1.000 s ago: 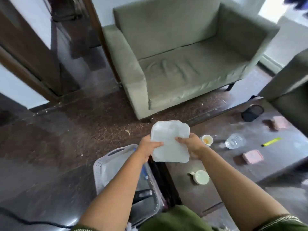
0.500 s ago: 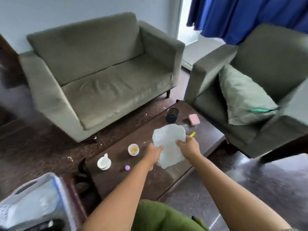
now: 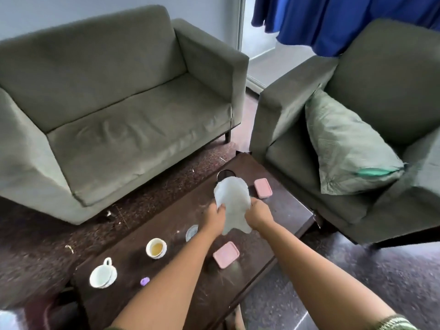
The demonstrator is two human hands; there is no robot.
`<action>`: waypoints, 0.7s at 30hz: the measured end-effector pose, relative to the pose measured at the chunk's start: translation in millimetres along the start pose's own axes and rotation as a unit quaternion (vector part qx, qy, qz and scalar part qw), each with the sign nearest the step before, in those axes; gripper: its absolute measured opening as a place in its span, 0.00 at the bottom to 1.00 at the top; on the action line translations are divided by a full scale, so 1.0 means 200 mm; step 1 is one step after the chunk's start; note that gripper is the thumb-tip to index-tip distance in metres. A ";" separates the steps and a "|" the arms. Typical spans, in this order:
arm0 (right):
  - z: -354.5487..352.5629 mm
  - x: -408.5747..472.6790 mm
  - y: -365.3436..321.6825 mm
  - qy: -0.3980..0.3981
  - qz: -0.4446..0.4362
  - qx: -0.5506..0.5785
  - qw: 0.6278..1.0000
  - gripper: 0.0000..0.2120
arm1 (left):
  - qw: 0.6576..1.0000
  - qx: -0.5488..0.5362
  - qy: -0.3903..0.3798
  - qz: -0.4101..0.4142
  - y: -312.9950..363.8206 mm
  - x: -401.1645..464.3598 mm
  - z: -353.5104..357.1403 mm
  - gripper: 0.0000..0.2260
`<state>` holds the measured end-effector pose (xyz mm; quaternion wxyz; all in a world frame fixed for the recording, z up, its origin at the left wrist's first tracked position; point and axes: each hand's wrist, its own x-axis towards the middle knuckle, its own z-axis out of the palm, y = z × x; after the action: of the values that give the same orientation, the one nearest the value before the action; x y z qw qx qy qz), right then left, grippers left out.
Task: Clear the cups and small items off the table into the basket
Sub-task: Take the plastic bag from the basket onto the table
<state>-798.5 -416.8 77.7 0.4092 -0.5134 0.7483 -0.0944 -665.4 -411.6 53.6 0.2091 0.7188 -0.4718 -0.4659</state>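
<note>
Both hands hold a pale white cloth [image 3: 232, 198] above the dark low table [image 3: 171, 291]. My left hand [image 3: 215, 216] grips its left edge and my right hand [image 3: 258, 214] its right edge. On the table stand a white cup on a saucer [image 3: 102, 275], a cup with tea [image 3: 156, 248], a small purple item [image 3: 144, 281], a clear round lid [image 3: 192, 232], two pink boxes [image 3: 226, 254] [image 3: 262, 187] and a black cup [image 3: 225, 174] partly hidden by the cloth. Only a white corner of the basket [image 3: 6, 320] shows at the bottom left.
A green two-seat sofa [image 3: 114, 110] stands beyond the table. A green armchair [image 3: 357, 139] with a cushion [image 3: 350, 146] stands close to the table's right end. A blue curtain [image 3: 345, 22] hangs behind it. Dark speckled floor surrounds the table.
The view swung right, from the basket to the table. My hands carried the cloth forward and lower over the table's far half. The basket slid almost out of view.
</note>
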 end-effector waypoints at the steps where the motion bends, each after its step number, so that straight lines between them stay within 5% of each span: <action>1: -0.02 0.10 -0.02 0.027 -0.003 0.029 0.999 0.18 | 1.000 -0.006 0.010 -0.001 0.04 0.08 0.00 0.15; 6: -0.08 0.51 -0.18 0.071 -0.025 0.149 0.986 0.12 | 0.997 0.066 0.044 0.003 0.18 0.49 0.00 0.16; 10: -0.07 0.84 -0.22 0.093 -0.048 0.173 0.979 0.17 | 0.990 0.111 0.081 0.020 0.23 0.82 0.04 0.15; 21: 0.28 1.42 -0.02 0.077 -0.170 -0.010 0.982 0.14 | 0.984 0.163 0.077 -0.003 0.01 1.35 0.31 0.09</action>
<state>-795.9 -643.2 -102.6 0.3228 -0.6286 0.6805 -0.1941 -686.3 -639.1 -102.3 0.1237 0.7782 -0.5221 -0.3265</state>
